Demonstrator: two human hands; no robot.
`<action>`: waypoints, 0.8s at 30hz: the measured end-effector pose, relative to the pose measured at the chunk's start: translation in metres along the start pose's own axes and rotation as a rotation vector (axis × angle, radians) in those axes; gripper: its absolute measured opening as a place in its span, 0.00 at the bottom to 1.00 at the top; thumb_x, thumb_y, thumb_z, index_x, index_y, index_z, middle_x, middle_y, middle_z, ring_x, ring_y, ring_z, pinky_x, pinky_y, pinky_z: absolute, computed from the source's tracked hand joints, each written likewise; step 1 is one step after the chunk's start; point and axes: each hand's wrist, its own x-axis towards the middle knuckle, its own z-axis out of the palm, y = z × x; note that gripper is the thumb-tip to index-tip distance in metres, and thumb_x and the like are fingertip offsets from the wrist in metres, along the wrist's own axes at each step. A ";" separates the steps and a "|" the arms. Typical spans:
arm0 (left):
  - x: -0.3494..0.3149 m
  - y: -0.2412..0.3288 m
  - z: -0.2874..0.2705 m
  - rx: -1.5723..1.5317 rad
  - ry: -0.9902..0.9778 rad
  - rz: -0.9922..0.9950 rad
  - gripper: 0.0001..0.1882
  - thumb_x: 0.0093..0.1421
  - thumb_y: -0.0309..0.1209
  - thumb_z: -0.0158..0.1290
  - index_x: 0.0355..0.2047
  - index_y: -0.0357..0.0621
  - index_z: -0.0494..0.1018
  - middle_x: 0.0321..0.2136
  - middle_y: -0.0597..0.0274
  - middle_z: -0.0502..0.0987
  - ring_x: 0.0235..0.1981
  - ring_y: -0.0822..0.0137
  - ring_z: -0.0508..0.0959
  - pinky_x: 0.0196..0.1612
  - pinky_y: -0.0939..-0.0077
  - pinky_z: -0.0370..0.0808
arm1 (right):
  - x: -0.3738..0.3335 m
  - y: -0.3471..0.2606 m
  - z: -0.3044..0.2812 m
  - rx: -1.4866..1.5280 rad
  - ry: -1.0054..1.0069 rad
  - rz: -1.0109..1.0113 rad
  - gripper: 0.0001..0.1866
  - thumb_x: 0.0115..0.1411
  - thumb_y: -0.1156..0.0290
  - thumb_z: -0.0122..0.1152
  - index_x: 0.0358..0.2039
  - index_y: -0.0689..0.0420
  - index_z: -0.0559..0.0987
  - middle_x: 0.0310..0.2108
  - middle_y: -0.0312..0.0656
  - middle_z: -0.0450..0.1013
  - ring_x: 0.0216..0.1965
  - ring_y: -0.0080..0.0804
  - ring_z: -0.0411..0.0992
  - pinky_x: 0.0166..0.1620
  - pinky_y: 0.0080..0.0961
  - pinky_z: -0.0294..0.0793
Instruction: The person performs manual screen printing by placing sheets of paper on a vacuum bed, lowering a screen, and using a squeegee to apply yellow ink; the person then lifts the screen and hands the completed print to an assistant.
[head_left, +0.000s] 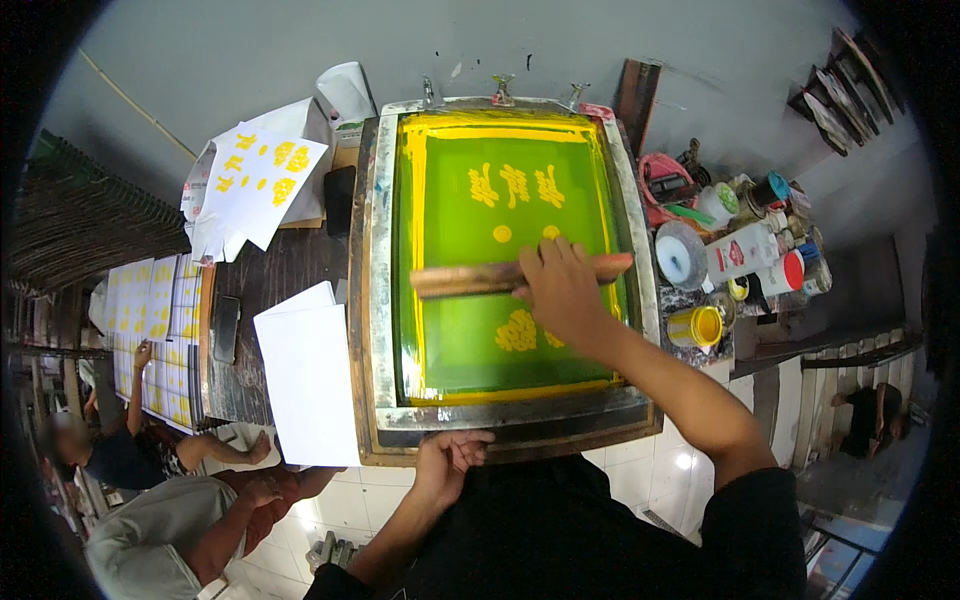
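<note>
Black fabric of the person's own shirt (560, 530) fills the bottom of the view, and both forearms rise out of it. At nine o'clock, well apart from the bench, two other people (160, 500) sit low beside sheets printed with rows of yellow shapes (150, 330). Toward eleven o'clock a loose printed sheet (262, 175) bearing yellow marks lies on a stack, and just left of the frame a pile of blank white paper (305, 375) rests on the dark table (265, 270).

At six o'clock the left hand (447, 460) comes up on a bent forearm, its fingers curled over the near edge of the printing screen frame (378, 260), gripping the rim. The frame's mesh (470, 340) is green with yellow ink along its borders and yellow characters showing through.

At the centre the right hand (562, 290), on an arm stretched out from five o'clock, lies palm down on the wooden squeegee (470, 278), fingers closed over its handle. The squeegee lies crosswise on the mesh, about midway up the screen.

At three o'clock stand the containers: a small yellow-labelled tin (695, 326) holding yellow ink, a round white-lidded tub (680, 255), a white bottle with a red cap (760, 262) on its side, and a green-lidded jar (718, 203); what the closed ones hold cannot be told.
</note>
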 end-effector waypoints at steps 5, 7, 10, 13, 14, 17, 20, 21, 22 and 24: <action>-0.005 -0.001 -0.002 0.028 0.043 0.024 0.19 0.61 0.26 0.39 0.34 0.22 0.78 0.33 0.41 0.82 0.28 0.59 0.79 0.37 0.68 0.77 | 0.078 0.053 0.025 0.004 0.039 0.030 0.23 0.49 0.63 0.74 0.41 0.58 0.73 0.37 0.47 0.71 0.43 0.48 0.70 0.45 0.44 0.64; -0.008 0.003 0.002 0.028 0.074 0.009 0.18 0.60 0.23 0.38 0.34 0.23 0.77 0.36 0.38 0.82 0.28 0.58 0.79 0.36 0.66 0.78 | 0.108 0.072 0.034 -0.023 0.053 0.034 0.24 0.49 0.63 0.75 0.42 0.58 0.73 0.38 0.47 0.72 0.44 0.48 0.70 0.46 0.44 0.65; -0.005 -0.003 -0.002 -0.043 0.042 0.017 0.17 0.60 0.23 0.39 0.34 0.23 0.77 0.36 0.38 0.82 0.28 0.57 0.79 0.36 0.64 0.78 | 0.146 0.100 0.042 -0.067 0.063 0.038 0.26 0.48 0.62 0.76 0.43 0.59 0.73 0.39 0.48 0.73 0.45 0.49 0.71 0.47 0.45 0.66; -0.003 -0.008 -0.006 -0.071 0.028 0.050 0.16 0.60 0.23 0.39 0.34 0.24 0.76 0.35 0.37 0.83 0.28 0.55 0.80 0.36 0.63 0.78 | 0.177 0.122 0.046 -0.064 0.051 0.024 0.27 0.49 0.62 0.77 0.44 0.59 0.73 0.41 0.50 0.75 0.47 0.51 0.72 0.49 0.46 0.67; -0.003 -0.009 -0.009 -0.086 0.013 0.065 0.16 0.60 0.23 0.39 0.34 0.24 0.76 0.35 0.37 0.83 0.28 0.55 0.80 0.36 0.63 0.79 | 0.186 0.127 0.046 -0.061 0.027 0.029 0.27 0.49 0.62 0.77 0.45 0.59 0.73 0.42 0.51 0.75 0.48 0.52 0.72 0.50 0.46 0.67; -0.006 0.000 0.000 0.001 0.063 0.029 0.16 0.60 0.23 0.40 0.35 0.24 0.76 0.35 0.37 0.83 0.28 0.56 0.81 0.36 0.63 0.79 | 0.208 0.145 0.039 0.106 -0.156 0.079 0.24 0.57 0.59 0.71 0.45 0.60 0.73 0.45 0.53 0.76 0.50 0.55 0.72 0.53 0.49 0.65; -0.008 0.000 0.004 0.000 0.076 0.046 0.18 0.63 0.27 0.41 0.35 0.22 0.76 0.35 0.37 0.82 0.29 0.55 0.80 0.39 0.62 0.79 | 0.219 0.148 0.029 0.092 -0.156 0.091 0.23 0.61 0.58 0.67 0.47 0.61 0.73 0.46 0.53 0.76 0.52 0.55 0.72 0.55 0.49 0.65; -0.007 0.000 0.004 -0.004 0.071 0.051 0.17 0.63 0.27 0.41 0.36 0.22 0.76 0.35 0.37 0.82 0.28 0.54 0.80 0.39 0.62 0.80 | 0.221 0.149 0.026 0.054 -0.123 0.089 0.23 0.62 0.58 0.65 0.49 0.61 0.73 0.47 0.52 0.77 0.53 0.54 0.72 0.56 0.48 0.65; -0.006 -0.001 0.003 -0.007 0.065 0.057 0.17 0.63 0.27 0.42 0.36 0.22 0.75 0.34 0.37 0.82 0.28 0.54 0.80 0.38 0.62 0.80 | 0.223 0.153 0.027 0.041 -0.122 0.089 0.22 0.62 0.58 0.65 0.49 0.61 0.74 0.48 0.53 0.76 0.53 0.54 0.72 0.56 0.48 0.65; -0.007 -0.001 0.004 -0.015 0.072 0.067 0.16 0.62 0.27 0.43 0.35 0.22 0.75 0.34 0.36 0.82 0.27 0.54 0.80 0.37 0.61 0.80 | 0.224 0.156 0.030 0.017 -0.118 0.090 0.22 0.63 0.59 0.64 0.49 0.61 0.74 0.49 0.54 0.76 0.54 0.55 0.72 0.57 0.48 0.65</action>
